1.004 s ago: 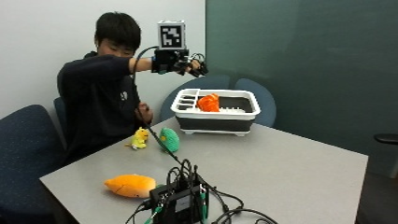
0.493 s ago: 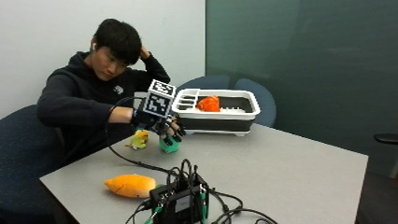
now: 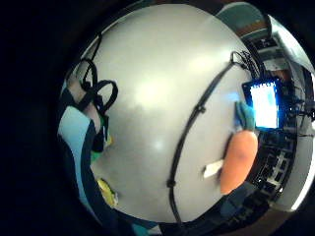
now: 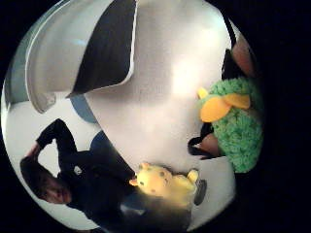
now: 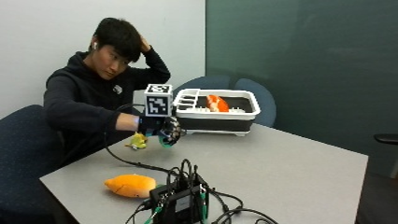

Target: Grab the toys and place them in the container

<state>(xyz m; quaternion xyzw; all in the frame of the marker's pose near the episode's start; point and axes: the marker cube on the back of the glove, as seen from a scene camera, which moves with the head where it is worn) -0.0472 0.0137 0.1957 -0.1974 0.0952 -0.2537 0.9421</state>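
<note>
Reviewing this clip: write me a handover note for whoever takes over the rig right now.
Right hand: gloved, fingers curled round the green toy, just above the table.
Container: at the table's far edge, one orange toy already inside.
Yellow toy: on the table beside the hand.
Orange plush: on the table by the electronics box.
Left: put in the green toy, then the yellow toy and the orange plush.
</note>
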